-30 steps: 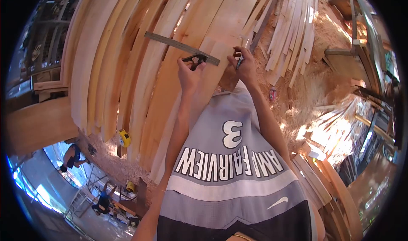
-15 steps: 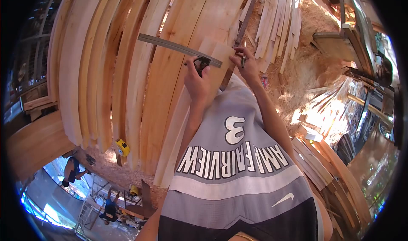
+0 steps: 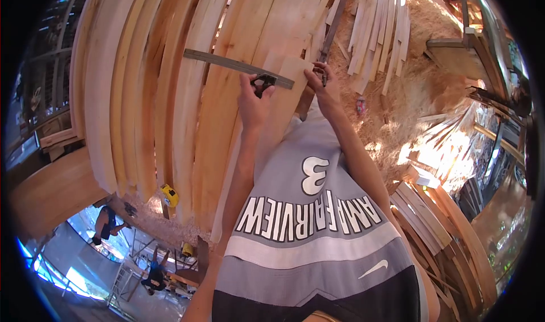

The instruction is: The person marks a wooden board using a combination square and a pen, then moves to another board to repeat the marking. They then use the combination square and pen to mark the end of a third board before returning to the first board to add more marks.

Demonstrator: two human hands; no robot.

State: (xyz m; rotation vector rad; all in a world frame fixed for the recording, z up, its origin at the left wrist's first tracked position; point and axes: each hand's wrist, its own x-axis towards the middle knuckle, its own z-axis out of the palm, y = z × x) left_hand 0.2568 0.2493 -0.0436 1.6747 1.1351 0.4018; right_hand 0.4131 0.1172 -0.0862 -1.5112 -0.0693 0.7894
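Note:
My left hand [image 3: 255,105] grips the dark head of a combination square [image 3: 227,63], thumb and fingers around it. The long metal blade lies across the boards, pointing to the left, and its short end rests over a small pale board [image 3: 290,66]. At that board's right end is my right hand [image 3: 326,92], with a slim dark pen [image 3: 324,79] upright between curled fingers. Its fingertips are right at the board's edge. Beneath both lie wide wooden planks [image 3: 227,115], running lengthwise away from me.
A yellow tape measure [image 3: 169,195] sits near the planks' close ends. Thin wood strips [image 3: 377,35] lie on sawdust-covered ground [image 3: 423,78] to the right, and more cut boards [image 3: 423,217] are stacked lower right. Two people [image 3: 105,224] appear in the lower left background.
The view has shifted slightly, so the planks and tape measure appear a little further right. My left hand has shifted slightly left on the square's head; my right hand stays at the board's end.

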